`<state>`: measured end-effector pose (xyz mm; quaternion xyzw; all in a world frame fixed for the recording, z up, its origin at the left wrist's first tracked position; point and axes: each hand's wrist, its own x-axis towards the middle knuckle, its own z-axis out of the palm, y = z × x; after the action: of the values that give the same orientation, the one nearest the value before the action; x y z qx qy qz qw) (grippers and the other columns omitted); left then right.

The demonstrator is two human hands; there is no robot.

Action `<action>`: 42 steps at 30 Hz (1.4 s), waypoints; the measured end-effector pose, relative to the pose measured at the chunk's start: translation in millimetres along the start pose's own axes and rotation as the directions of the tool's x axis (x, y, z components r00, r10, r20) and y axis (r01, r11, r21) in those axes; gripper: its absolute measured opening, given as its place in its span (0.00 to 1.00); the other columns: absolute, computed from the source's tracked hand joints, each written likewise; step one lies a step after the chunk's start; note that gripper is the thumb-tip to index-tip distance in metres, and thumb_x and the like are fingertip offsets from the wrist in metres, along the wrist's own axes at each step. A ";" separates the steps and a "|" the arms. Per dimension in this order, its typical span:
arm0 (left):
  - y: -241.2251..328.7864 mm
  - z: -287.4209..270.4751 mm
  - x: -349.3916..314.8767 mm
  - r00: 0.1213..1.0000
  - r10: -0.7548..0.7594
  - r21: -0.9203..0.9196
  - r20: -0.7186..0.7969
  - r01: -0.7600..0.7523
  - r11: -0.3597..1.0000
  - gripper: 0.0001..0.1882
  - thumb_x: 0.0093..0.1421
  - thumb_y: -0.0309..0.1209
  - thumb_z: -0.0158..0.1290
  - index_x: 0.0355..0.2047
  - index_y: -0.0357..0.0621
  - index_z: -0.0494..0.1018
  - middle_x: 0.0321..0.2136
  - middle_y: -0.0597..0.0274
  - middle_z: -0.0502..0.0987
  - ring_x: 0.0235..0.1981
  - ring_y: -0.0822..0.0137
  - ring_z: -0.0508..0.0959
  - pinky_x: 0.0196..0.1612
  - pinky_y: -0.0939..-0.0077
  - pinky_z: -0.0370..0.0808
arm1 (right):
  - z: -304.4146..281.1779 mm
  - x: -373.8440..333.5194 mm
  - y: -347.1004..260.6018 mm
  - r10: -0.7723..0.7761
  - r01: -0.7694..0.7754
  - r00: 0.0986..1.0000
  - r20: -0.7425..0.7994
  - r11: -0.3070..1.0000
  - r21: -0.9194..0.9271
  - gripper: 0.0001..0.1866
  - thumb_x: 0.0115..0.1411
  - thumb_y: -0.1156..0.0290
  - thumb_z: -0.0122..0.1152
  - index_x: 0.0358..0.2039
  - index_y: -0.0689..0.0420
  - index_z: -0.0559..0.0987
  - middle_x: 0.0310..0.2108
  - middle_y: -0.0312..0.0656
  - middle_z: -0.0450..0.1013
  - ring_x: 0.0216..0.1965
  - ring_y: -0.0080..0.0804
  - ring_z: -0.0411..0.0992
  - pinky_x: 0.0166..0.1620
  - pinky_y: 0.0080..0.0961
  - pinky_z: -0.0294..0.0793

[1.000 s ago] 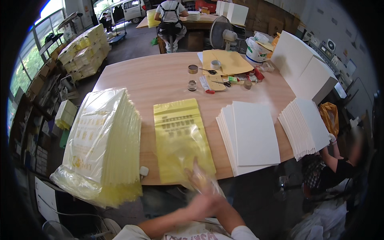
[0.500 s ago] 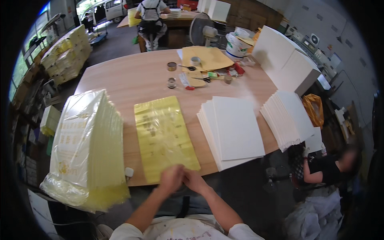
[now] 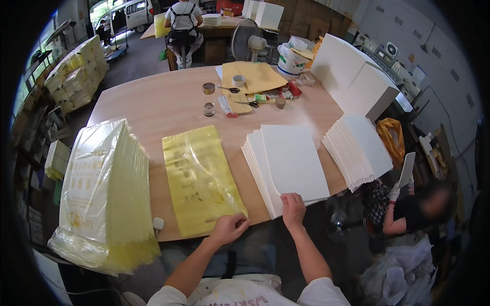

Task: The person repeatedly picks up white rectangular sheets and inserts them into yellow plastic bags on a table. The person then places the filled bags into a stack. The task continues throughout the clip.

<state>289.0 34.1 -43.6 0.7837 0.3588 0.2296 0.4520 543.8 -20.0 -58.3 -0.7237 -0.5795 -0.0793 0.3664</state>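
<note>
A flat yellow plastic bag (image 3: 196,173) with printing and a handle slot lies before me on the table. At its near right corner my left hand (image 3: 229,229) is closed, fingers curled on the bag's edge. My right hand (image 3: 293,210) pinches the near edge of the top white sheet (image 3: 293,160) on a fanned stack to the right of the bag. That sheet bends slightly upward at its near left corner. Left of the bag stands a thick pile of yellow bags (image 3: 102,178) under clear plastic.
A second fanned white stack (image 3: 357,148) sits at the table's right. Tape rolls (image 3: 209,88), scissors (image 3: 250,103) and brown envelopes (image 3: 252,76) lie farther back. Tall white boards (image 3: 352,71) stand behind. A seated person (image 3: 408,211) at right holds a white panel; another works beyond a fan (image 3: 245,41).
My hands have parted: the right moved from the bag's near corner to the white stack, while the left stayed at the bag. The seated person raised a white panel.
</note>
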 end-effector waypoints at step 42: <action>15.6 -184.9 -37.3 0.953 -0.228 -0.942 -0.200 -0.122 0.314 0.28 0.71 0.51 0.40 0.51 0.38 0.73 0.33 0.64 0.76 0.28 0.74 0.70 0.35 0.80 0.69 | -46.3 -29.3 -76.9 -0.295 -0.883 0.286 0.912 0.288 0.371 0.38 0.44 0.71 0.73 0.57 0.65 0.71 0.50 0.44 0.75 0.52 0.32 0.72 0.57 0.32 0.70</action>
<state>144.2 100.7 58.5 0.3136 0.2452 0.4950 0.7723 480.0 -67.1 -7.1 -0.4160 -0.4043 0.7516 0.3140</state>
